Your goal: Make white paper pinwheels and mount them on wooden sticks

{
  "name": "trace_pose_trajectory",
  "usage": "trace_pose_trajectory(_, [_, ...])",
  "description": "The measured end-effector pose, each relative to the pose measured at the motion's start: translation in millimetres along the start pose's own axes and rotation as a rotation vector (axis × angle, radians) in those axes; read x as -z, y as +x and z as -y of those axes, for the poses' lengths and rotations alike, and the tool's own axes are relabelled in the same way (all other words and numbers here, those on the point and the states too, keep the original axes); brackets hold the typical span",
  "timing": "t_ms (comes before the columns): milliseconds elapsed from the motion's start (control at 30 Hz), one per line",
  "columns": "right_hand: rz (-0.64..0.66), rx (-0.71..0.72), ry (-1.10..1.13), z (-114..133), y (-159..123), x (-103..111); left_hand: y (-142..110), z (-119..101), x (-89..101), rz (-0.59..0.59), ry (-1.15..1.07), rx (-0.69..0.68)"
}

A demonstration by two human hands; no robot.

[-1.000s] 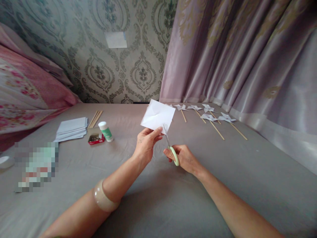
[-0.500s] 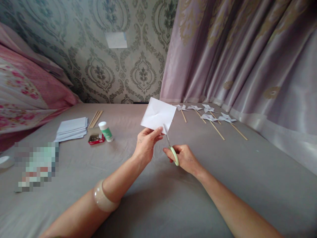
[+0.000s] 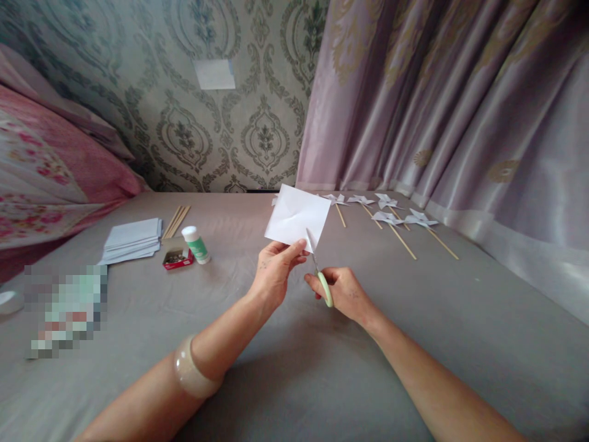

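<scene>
A square sheet of white paper (image 3: pixel 297 212) with a faint crease is pinched at its lower edge by my left hand (image 3: pixel 278 267), thumb on top. My right hand (image 3: pixel 343 291) is closed round the pale green handle of a pair of scissors (image 3: pixel 327 293). The scissors' blades lie across the paper's lower corner, just right of my left thumb. How far the cut runs into the sheet I cannot make out. Behind the paper, several white paper pinwheels (image 3: pixel 387 219) on wooden sticks rest on the grey cloth (image 3: pixel 285 368).
To the left are a stack of white paper (image 3: pixel 132 238), several wooden sticks (image 3: pixel 177 221), a small red box (image 3: pixel 178 258) of small metal pieces and a green-and-white glue stick (image 3: pixel 196 245). A blurred-out flat item (image 3: pixel 69 310) and a white roll (image 3: pixel 10 302) lie at far left.
The paper and my left hand have shifted slightly to the right and down, towards the scissors. My right hand stays nearly in place, still holding the scissors at the paper's corner.
</scene>
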State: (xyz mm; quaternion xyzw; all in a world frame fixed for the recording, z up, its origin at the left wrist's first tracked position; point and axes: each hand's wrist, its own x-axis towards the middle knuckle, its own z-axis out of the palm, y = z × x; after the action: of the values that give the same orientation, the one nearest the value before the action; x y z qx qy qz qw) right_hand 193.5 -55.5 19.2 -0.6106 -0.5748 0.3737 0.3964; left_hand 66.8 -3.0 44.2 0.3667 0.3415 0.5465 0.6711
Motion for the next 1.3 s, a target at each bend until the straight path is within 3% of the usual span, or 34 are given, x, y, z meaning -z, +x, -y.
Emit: trace_pose_trajectory(1300, [-0.05,0.012,0.038,-0.8,0.3,0.6,-3.9,1.7,-1.9,0.034,-0.01,0.015])
